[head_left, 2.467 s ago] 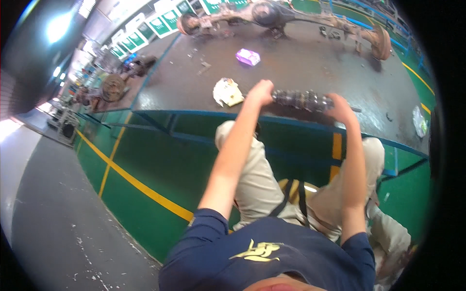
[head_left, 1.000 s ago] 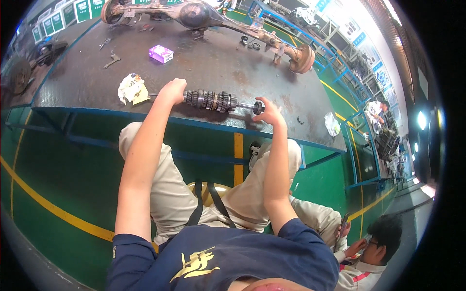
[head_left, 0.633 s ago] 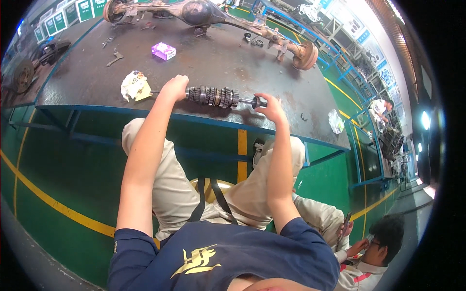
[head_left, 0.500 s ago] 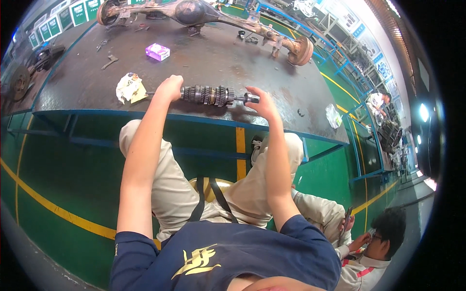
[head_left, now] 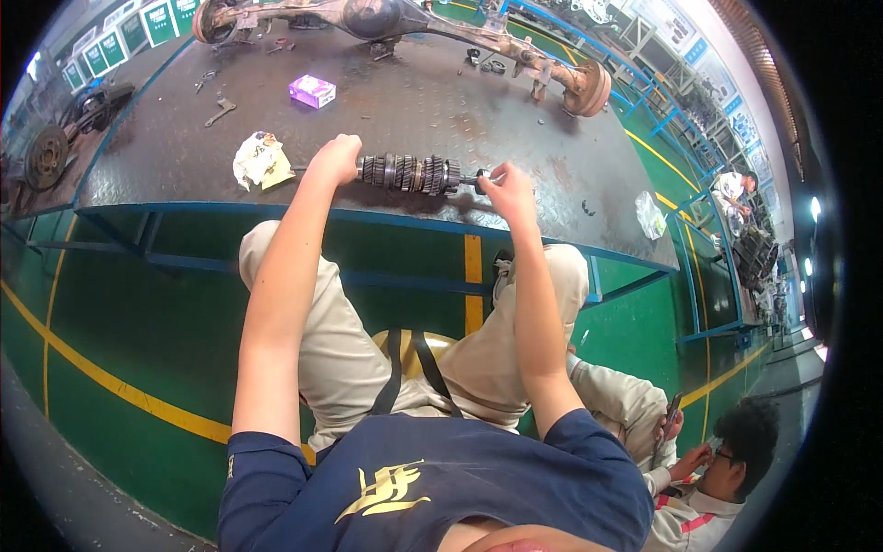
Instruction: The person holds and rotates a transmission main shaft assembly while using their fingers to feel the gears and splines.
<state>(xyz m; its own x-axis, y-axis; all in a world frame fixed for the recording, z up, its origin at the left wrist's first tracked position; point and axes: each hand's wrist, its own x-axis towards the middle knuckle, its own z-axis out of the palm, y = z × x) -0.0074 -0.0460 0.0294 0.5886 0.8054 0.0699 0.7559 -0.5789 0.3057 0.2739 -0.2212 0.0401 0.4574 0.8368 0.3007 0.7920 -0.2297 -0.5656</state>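
A metal gear shaft (head_left: 409,173) with several toothed gears lies level along the front part of the dark steel workbench (head_left: 395,120). My left hand (head_left: 337,160) is closed round its left end; a thin length of the shaft sticks out beyond, toward a crumpled, stained white-and-yellow wrapper (head_left: 261,162). At the other end, my right hand (head_left: 511,195) pinches the narrow shaft tip beside a small dark collar. Its fingers partly hide that end.
A rusty axle (head_left: 460,37) spans the bench's far side. Nearer lie a purple box (head_left: 313,91), a wrench (head_left: 220,111), a small dark clip (head_left: 587,208) and a clear plastic bag (head_left: 650,215). A seated person (head_left: 727,460) holding a phone is close on my right.
The fingers of my right hand have drawn together from a wider spread onto the shaft's right end. My left hand keeps its grip. The whole view has shifted slightly.
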